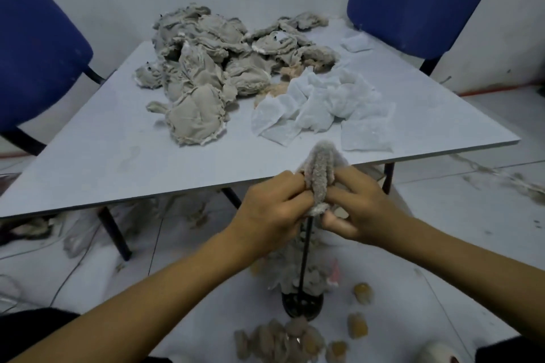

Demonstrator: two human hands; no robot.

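A small grey fuzzy fabric piece [320,169] stands upright between my two hands, in front of the table's near edge. My left hand [272,208] pinches its left side with curled fingers. My right hand [358,205] pinches its right side and lower end. A thin black rod [303,259] runs down from under the piece to a dark round base [302,303] on the floor. On the light table [118,156] lies a heap of grey inside-out fabric shells [206,65], with a pile of white fabric pouches [321,106] to its right.
Blue chairs stand at the far left [35,47] and far right [418,0] of the table. Several small grey and tan plush pieces [295,336] lie on the floor near me. Scraps and wires litter the floor under the table.
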